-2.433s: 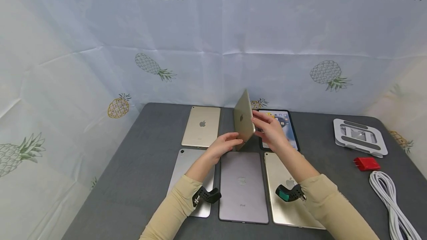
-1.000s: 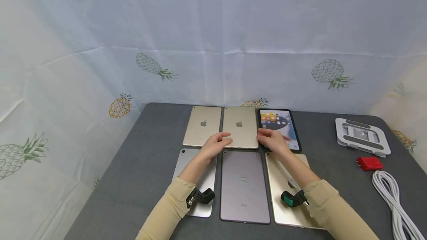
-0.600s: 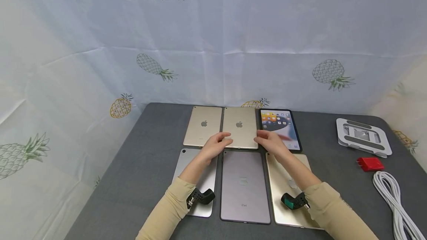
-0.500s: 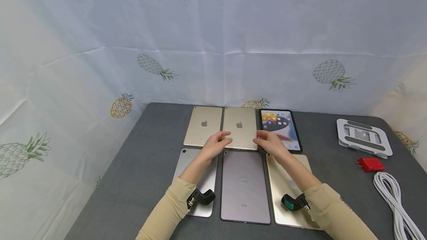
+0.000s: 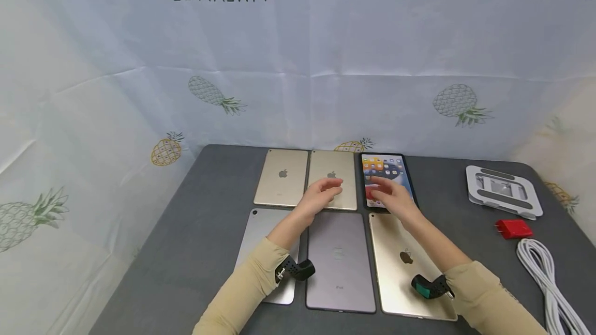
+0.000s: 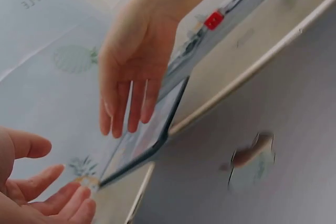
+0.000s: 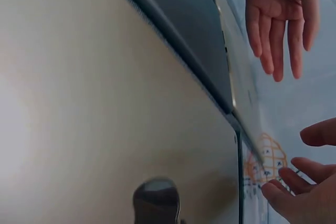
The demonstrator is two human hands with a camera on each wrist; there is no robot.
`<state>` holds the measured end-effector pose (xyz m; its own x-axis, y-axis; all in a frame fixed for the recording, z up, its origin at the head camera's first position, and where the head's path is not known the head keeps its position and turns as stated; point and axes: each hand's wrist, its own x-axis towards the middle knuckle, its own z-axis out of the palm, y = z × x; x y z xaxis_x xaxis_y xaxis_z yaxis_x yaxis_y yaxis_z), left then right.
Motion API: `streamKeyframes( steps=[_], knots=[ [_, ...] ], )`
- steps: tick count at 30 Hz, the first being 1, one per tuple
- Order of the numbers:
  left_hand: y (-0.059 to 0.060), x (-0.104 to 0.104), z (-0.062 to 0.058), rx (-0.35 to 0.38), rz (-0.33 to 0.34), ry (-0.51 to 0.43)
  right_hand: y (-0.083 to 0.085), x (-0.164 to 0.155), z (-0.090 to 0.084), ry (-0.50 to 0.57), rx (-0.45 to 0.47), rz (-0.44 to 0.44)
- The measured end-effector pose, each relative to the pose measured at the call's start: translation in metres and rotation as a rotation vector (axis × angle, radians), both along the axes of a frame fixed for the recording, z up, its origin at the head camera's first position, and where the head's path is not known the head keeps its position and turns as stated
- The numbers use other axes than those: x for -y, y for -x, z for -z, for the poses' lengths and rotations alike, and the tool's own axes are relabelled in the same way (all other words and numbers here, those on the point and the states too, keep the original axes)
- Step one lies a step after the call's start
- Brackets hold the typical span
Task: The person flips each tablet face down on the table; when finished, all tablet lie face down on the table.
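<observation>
My left hand (image 5: 318, 198) hovers over the near part of the gold tablet (image 5: 326, 162) in the middle of the back row. Its fingers (image 6: 47, 187) are relaxed and hold nothing. Above the near half of the black-edged tablet with its screen lit (image 5: 396, 165) is my right hand (image 5: 396, 201), also holding nothing; its fingers (image 7: 294, 187) are loosely bent. Another gold tablet (image 5: 281, 182) lies face down at back left. Along the front row, a silver tablet (image 5: 261, 226), a grey tablet (image 5: 340, 273) and a larger gold tablet (image 5: 396, 257) lie face down, partly under the forearms.
To the right on the dark grey table (image 5: 177, 252) lie a white folded stand (image 5: 505, 190), a red charger plug (image 5: 513, 228) and a coiled white cable (image 5: 540, 268). A pineapple-print cloth (image 5: 312, 40) hangs behind the table.
The middle gold tablet was tilted up between both hands, then laid flat face down. The hands have since let go of its edges and lifted, the right one moving rightward.
</observation>
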<state>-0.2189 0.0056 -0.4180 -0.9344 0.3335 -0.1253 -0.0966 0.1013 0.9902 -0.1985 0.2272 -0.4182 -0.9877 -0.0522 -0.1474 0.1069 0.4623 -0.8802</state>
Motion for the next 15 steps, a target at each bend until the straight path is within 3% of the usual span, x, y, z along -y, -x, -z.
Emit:
streamKeyframes(
  steps=[7, 15],
  knots=[
    [0.001, -0.033, 0.006, 0.113, 0.053, -0.089, -0.012, -0.034, 0.003, -0.072, 0.015, 0.075],
    [0.001, -0.057, 0.009, 0.217, 0.072, -0.104, -0.020, -0.063, 0.007, -0.102, 0.071, 0.102]
  ],
)
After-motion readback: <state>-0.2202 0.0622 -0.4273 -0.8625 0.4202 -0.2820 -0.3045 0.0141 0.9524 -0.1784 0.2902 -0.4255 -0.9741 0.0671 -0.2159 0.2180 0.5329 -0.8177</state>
